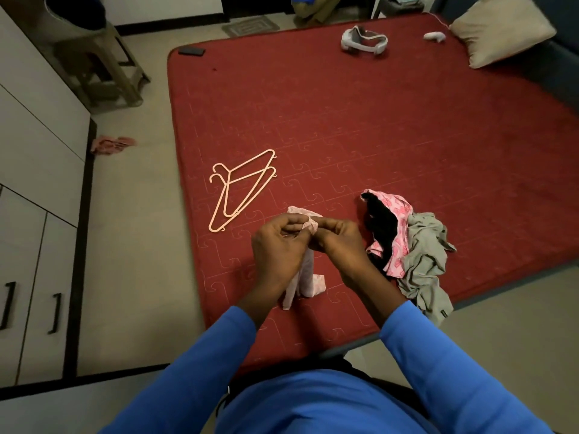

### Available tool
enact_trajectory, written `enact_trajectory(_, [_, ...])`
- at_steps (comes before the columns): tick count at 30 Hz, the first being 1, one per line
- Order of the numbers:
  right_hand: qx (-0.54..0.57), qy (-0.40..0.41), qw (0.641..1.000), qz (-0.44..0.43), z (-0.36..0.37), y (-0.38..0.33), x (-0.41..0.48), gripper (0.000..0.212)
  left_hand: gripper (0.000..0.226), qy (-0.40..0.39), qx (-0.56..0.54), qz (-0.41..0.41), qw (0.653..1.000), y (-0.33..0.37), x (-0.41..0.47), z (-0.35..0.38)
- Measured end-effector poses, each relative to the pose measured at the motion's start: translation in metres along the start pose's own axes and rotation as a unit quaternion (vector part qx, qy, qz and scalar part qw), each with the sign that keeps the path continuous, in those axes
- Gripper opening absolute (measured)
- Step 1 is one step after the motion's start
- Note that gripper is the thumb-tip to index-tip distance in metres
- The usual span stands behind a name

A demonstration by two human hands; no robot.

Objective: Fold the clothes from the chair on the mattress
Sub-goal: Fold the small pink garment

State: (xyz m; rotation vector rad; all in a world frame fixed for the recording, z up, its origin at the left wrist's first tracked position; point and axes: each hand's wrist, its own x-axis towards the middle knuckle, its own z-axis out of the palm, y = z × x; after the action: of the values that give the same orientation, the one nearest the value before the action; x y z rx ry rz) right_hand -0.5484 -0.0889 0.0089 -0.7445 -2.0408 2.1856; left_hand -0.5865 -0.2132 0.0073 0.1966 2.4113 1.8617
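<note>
While it lies flat on the pale floor, the red quilted mattress fills most of the view, its fabric stitched with a repeating hooked line pattern. At its far right corner leans a beige square cushion, soft and plump. On the near right part of the mattress sits a crumpled heap of clothes: a grey limp jersey garment with a small dark tag too small to read, a pink printed cloth and a black cloth tangled into it. Left of centre lie two peach thin plastic hangers, stacked, hooks pointing left. Between hangers and heap, a pale pink patterned garment is gathered into a narrow strip whose long axis runs from the far side towards the person; its near end rests doubled on the mattress. The left hand and the right hand, side by side and touching, each pinch the garment's bunched far end between curled fingers
</note>
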Motion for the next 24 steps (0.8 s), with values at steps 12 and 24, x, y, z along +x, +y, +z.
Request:
enact_trajectory(12, [-0.047,-0.023,0.995,-0.080,0.010,-0.006,-0.024,0.016,0.042,-0.176,-0.073,0.001,0.982,-0.005,0.004,-0.054])
enact_trajectory(24, [-0.160,-0.028,0.970,-0.179,0.021,-0.025,-0.060,0.019,0.042,-0.392,0.301,0.180,0.851,-0.023,0.023,-0.117])
